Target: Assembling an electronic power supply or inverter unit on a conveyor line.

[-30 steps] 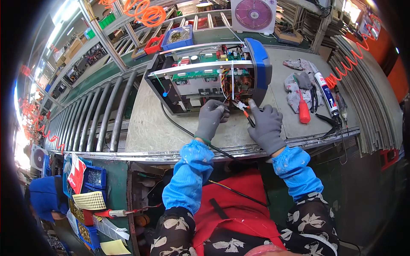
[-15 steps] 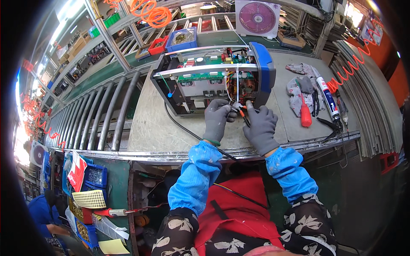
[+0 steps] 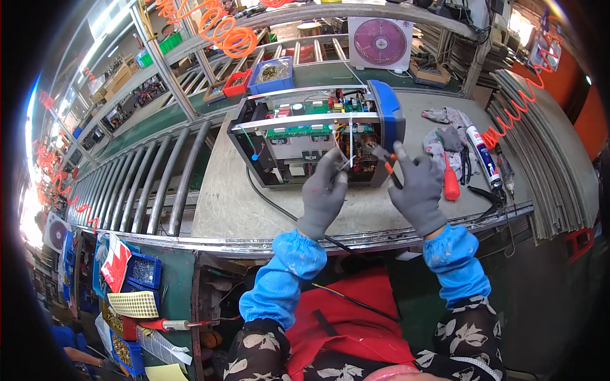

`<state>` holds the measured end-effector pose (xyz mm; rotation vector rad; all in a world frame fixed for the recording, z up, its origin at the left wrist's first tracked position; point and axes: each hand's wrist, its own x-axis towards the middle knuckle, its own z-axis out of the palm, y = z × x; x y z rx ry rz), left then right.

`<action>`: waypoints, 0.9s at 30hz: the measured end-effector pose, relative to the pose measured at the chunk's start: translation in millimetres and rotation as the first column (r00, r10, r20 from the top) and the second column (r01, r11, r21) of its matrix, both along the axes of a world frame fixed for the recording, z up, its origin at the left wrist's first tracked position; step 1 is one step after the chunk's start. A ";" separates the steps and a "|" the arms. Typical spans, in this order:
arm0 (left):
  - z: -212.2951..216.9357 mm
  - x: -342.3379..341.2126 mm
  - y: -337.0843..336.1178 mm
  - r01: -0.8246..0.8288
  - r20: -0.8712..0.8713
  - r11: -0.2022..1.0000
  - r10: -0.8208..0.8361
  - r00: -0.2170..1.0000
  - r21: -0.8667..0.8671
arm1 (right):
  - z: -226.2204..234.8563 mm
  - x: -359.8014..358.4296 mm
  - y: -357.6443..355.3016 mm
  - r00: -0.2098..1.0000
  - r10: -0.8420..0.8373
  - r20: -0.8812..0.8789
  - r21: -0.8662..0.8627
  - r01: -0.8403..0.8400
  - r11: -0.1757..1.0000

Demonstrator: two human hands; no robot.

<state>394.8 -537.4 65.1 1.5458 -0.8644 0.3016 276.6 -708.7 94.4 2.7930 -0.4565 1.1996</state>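
An opened machine with a black metal case [image 3: 254,152], a blue end panel [image 3: 389,109] and green circuit boards [image 3: 295,132] stands on the bench before me. My left hand [image 3: 324,193], in a grey glove, is at its near side, thumb and forefinger close together by thin white wires [image 3: 343,152]; what they pinch is too small to make out. My right hand [image 3: 416,190], also gloved, grips pliers [image 3: 388,166] with orange-and-black handles. Their grey jaws point toward the machine's wiring, near the blue panel. A black cable [image 3: 270,202] runs from the machine under my left hand.
Right of the machine lie a red-handled screwdriver [image 3: 451,183], a sealant tube [image 3: 484,155] and stained rags [image 3: 445,117]. A roller conveyor [image 3: 149,181] is at left. Blue parts bins [image 3: 145,270] sit lower left, with a person's arm [image 3: 86,357] beyond. Stacked sheets [image 3: 540,159] stand right.
My hands have moved apart, the right one drawing the pliers to the right and away from the wires. My left hand has turned slightly and stays near the wiring.
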 end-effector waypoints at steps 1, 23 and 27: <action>2.7 3.3 -6.0 -0.032 0.103 0.998 0.025 0.994 0.062 | 13.1 2.0 -2.1 0.998 -0.005 -0.070 0.048 0.008 0.999; 10.3 21.4 -23.0 0.082 0.161 0.997 -0.080 0.984 -0.006 | 29.4 37.6 -2.6 0.994 0.062 -0.088 -0.096 -0.071 0.993; -20.0 18.2 -1.6 0.179 0.147 0.943 -0.227 0.963 0.282 | 40.5 25.5 0.2 0.989 0.060 -0.133 -0.076 -0.071 0.995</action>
